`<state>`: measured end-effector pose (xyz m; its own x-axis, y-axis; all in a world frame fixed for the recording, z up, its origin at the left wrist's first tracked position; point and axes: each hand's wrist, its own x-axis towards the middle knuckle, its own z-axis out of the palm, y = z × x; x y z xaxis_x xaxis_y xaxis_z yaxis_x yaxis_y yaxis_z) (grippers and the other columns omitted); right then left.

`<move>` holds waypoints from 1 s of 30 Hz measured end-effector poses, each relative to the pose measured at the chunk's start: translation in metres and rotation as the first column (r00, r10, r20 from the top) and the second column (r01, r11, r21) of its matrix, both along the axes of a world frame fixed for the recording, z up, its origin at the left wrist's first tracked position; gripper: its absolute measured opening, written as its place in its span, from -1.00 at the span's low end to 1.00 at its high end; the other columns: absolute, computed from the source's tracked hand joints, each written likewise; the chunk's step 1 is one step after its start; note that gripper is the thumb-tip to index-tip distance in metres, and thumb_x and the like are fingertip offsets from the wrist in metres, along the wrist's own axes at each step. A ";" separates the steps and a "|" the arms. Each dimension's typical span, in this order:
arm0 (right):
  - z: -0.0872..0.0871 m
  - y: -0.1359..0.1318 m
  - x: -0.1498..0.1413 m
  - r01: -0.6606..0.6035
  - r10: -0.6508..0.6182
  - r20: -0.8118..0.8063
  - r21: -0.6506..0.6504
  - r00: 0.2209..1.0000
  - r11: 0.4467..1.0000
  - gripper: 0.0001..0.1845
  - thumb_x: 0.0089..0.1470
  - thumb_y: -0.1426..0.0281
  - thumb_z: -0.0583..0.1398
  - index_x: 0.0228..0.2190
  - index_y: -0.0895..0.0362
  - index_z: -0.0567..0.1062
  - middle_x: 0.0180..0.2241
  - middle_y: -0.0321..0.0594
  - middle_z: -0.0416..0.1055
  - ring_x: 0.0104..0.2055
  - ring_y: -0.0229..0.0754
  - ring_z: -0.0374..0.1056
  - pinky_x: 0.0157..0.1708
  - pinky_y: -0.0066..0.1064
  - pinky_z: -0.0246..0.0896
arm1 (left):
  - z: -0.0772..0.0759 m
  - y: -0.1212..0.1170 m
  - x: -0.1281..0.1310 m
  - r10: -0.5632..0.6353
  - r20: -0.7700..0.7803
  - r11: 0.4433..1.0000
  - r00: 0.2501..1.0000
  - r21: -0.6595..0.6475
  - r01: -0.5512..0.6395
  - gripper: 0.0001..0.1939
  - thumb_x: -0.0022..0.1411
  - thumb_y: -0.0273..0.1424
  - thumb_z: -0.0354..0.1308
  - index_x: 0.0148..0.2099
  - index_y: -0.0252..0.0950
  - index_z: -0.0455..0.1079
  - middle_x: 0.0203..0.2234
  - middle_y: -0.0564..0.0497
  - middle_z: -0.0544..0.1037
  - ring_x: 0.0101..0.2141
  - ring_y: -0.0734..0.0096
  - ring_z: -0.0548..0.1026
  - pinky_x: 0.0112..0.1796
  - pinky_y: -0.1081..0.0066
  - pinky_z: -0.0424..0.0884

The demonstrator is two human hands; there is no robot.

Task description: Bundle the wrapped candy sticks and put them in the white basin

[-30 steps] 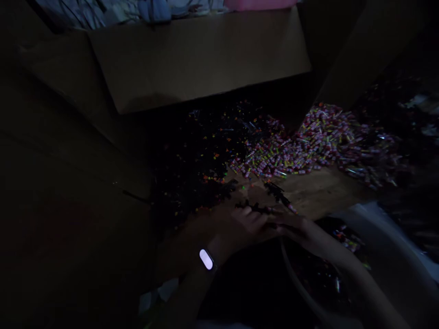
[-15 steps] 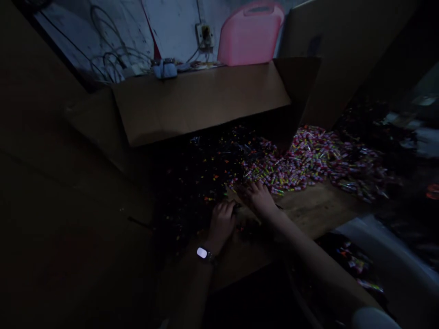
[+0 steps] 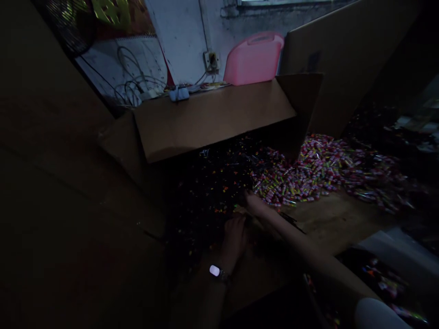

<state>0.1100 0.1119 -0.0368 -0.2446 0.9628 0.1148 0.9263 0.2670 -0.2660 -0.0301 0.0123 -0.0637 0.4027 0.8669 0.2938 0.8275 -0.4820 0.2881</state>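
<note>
Dim tabletop [image 3: 325, 214] shows at centre right; I see left hand [image 3: 235, 233] and right hand [image 3: 257, 205] near dark pile [image 3: 202, 196], probably for short reach; whether fingers [image 3: 236, 221] pinch, I cannot tell.

Dimly lit pale wall [image 3: 185, 36], socket [image 3: 211, 61], window edge [image 3: 284, 2], wooden tabletop [image 3: 322, 217]

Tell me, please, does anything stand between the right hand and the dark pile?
The right hand is at the near right edge of the dark pile of small parts, with nothing visible between them. Farther back, the cardboard flap appears to overhang the pile. It is too dim to tell whether the hand holds anything.
</note>
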 end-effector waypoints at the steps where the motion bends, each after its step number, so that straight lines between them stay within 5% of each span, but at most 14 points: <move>1: -0.001 0.001 -0.009 0.034 -0.034 0.023 -0.014 0.999 0.999 -0.71 0.17 0.31 0.15 -0.09 0.19 0.39 -0.13 -0.15 0.39 -0.21 -0.18 0.39 -0.25 -0.25 0.37 | -0.001 0.001 -0.001 -0.003 0.005 1.000 1.000 0.001 0.003 -0.58 0.17 -0.59 -0.03 0.09 -0.32 0.25 -0.02 -0.10 0.42 -0.04 0.25 0.35 0.00 0.22 0.25; 10: 0.002 -0.001 -0.043 0.165 -0.161 0.151 -0.020 0.975 0.986 -0.70 0.17 0.34 0.16 -0.07 0.19 0.39 -0.05 -0.11 0.36 -0.08 -0.10 0.35 -0.14 -0.16 0.33 | -0.023 0.012 -0.005 0.029 0.022 0.999 0.999 0.035 -0.030 -0.60 0.12 -0.56 -0.02 0.03 -0.37 0.31 -0.07 -0.19 0.46 -0.06 0.14 0.39 -0.03 0.12 0.25; 18: 0.008 0.001 -0.040 0.186 -0.188 -0.036 -0.056 0.981 0.981 -0.69 0.17 0.33 0.15 -0.06 0.18 0.38 -0.01 -0.11 0.34 -0.03 -0.07 0.32 -0.08 -0.09 0.28 | -0.020 0.013 -0.006 0.018 0.025 0.999 1.000 0.044 -0.019 -0.60 0.18 -0.52 -0.04 0.08 -0.35 0.28 -0.05 -0.19 0.44 -0.03 0.13 0.37 -0.02 0.11 0.23; 23: 0.011 0.003 -0.002 0.134 -0.164 -0.341 -0.109 0.926 0.985 -0.71 0.18 0.31 0.14 -0.09 0.17 0.40 -0.08 -0.13 0.37 -0.13 -0.14 0.37 -0.15 -0.17 0.33 | -0.014 0.011 -0.003 0.015 0.029 0.999 0.999 0.033 -0.016 -0.58 0.20 -0.52 -0.04 0.12 -0.32 0.26 -0.01 -0.16 0.43 -0.01 0.17 0.36 0.00 0.11 0.21; 30: 0.020 -0.020 0.088 -0.042 -0.065 -0.720 -0.129 0.691 0.991 -0.70 0.25 0.25 0.02 -0.13 0.20 0.35 -0.29 -0.22 0.40 -0.37 -0.28 0.38 -0.42 -0.39 0.35 | -0.003 0.005 0.003 0.036 0.023 0.999 0.999 0.004 -0.036 -0.57 0.20 -0.55 -0.02 0.13 -0.29 0.24 -0.06 -0.11 0.46 -0.05 0.22 0.37 -0.01 0.12 0.22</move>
<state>0.1978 0.0917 -0.0172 -0.1264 0.9834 0.1301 0.4368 0.1730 -0.8828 -0.0273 0.0173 -0.0670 0.3645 0.8794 0.3063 0.8373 -0.4535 0.3054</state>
